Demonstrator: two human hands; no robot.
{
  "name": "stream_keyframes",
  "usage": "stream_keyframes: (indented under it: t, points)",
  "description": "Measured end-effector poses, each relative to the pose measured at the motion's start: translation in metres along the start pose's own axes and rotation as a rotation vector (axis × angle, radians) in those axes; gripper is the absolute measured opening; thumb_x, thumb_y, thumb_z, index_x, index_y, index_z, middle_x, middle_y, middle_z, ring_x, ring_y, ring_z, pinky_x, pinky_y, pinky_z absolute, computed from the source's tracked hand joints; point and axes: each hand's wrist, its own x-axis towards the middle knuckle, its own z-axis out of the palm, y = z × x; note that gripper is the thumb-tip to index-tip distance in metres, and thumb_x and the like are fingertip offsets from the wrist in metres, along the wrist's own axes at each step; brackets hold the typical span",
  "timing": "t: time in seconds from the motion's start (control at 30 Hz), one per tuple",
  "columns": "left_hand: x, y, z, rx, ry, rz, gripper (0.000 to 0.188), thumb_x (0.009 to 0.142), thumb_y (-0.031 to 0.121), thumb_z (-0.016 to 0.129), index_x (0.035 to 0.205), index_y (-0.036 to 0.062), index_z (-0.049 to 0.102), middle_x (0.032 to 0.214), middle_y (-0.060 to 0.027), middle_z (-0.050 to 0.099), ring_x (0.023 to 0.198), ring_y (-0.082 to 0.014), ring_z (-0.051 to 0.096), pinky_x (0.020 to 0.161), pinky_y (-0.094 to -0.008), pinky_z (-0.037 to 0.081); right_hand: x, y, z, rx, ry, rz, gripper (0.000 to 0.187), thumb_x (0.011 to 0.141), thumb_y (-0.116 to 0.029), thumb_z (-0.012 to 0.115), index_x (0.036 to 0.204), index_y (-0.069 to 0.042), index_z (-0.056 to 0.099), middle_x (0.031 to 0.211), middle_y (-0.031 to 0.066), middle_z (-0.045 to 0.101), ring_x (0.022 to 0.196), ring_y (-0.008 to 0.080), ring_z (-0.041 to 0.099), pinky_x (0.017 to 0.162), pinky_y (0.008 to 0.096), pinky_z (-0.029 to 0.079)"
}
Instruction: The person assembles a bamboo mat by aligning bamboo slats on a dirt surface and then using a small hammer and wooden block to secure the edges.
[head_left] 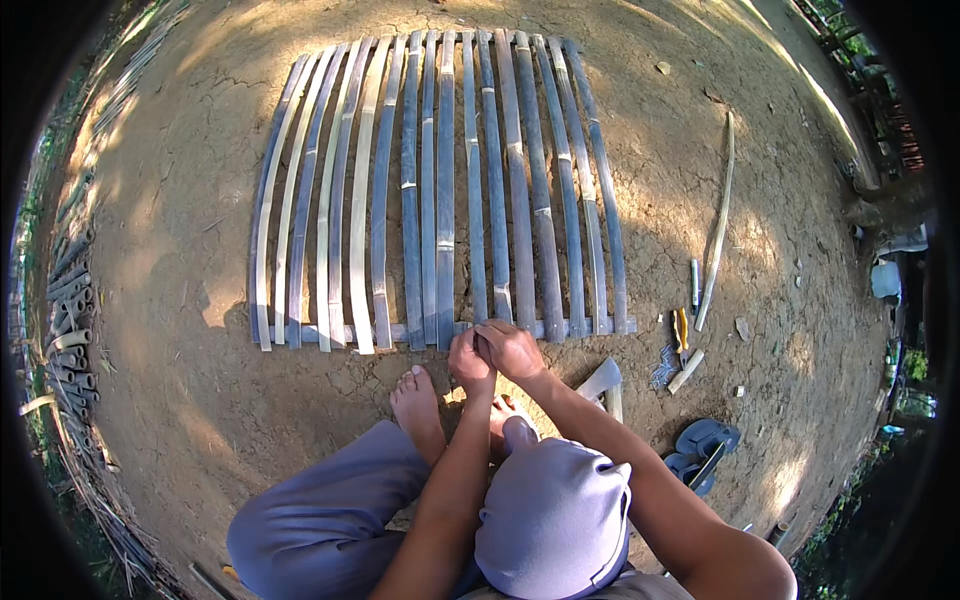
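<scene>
Many bamboo slats (446, 200) overlie near-side batten (627, 326); left hand (468, 363), right hand (513, 351) meet there, perhaps steadying slat; fingers curled, grip unclear.

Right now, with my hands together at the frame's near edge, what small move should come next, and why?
Perhaps reach the right hand to the hatchet, letting the left hand steady the slat: both meet at the near crosspiece, and the hatchet lies close on the right.

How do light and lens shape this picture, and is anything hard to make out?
In the head view, sunlight and shade dapple the ground; outer bamboo slats bow, probably from fisheye distortion; black rings the round image; anything between the left hand and right hand is unclear.
</scene>
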Motion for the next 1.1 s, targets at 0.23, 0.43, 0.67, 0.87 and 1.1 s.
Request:
stream_keyframes:
  t: [0.23,0.43,0.67,0.87,1.1]
  points:
    - [0.003,-0.014,0.0,0.044,0.01,0.027,0.011,0.091,0.015,0.069,0.093,0.0049,0.071,0.088,-0.0151,0.069,0.077,-0.0353,0.067,0.069,-0.0432,0.053,-0.072,-0.024,-0.066,-0.235,0.129,0.306,0.042,0.085,0.002,0.061,0.126,-0.005,0.063,0.124,0.0164,0.063,0.108,0.0365,0.06,0.094,0.046,0.05]
    - [-0.002,-0.008,0.011,-0.007,0.065,0.02,0.011,0.09,0.017,0.073,0.094,0.0065,0.073,0.084,-0.0119,0.069,0.071,-0.0296,0.067,0.066,-0.0382,0.052,-0.216,0.018,-0.114,-0.343,0.008,0.881,0.056,0.086,-0.031,0.074,0.13,-0.003,0.055,0.122,0.0209,0.06,0.115,0.0423,0.055,0.098,0.0512,0.045]
    - [-0.002,-0.006,0.008,-0.027,0.083,-0.017,0.012,0.091,0.017,0.072,0.094,0.0064,0.073,0.086,-0.0127,0.069,0.075,-0.0322,0.067,0.068,-0.0405,0.053,-0.23,0.028,-0.127,-0.374,-0.285,0.819,0.059,0.077,-0.037,0.081,0.118,0.0,0.062,0.115,0.0211,0.065,0.107,0.0384,0.061,0.094,0.0458,0.049]
    - [-0.001,-0.009,0.007,0.002,0.067,-0.017,0.011,0.09,0.016,0.071,0.096,0.0071,0.073,0.085,-0.0121,0.068,0.074,-0.0316,0.067,0.068,-0.0397,0.053,-0.2,0.033,-0.153,-0.266,-0.423,0.824,0.051,0.071,-0.033,0.083,0.103,0.002,0.065,0.099,0.0198,0.069,0.091,0.037,0.068,0.082,0.0451,0.054]
    - [-0.005,-0.019,0.003,-0.056,0.108,0.0,0.011,0.091,0.014,0.068,0.098,0.0066,0.072,0.09,-0.0119,0.068,0.079,-0.0325,0.067,0.069,-0.041,0.054,-0.07,-0.06,-0.154,0.132,-0.367,0.779,0.055,0.082,-0.028,0.081,0.121,0.002,0.055,0.083,0.0257,0.069,0.083,0.0424,0.071,0.072,0.0474,0.056]
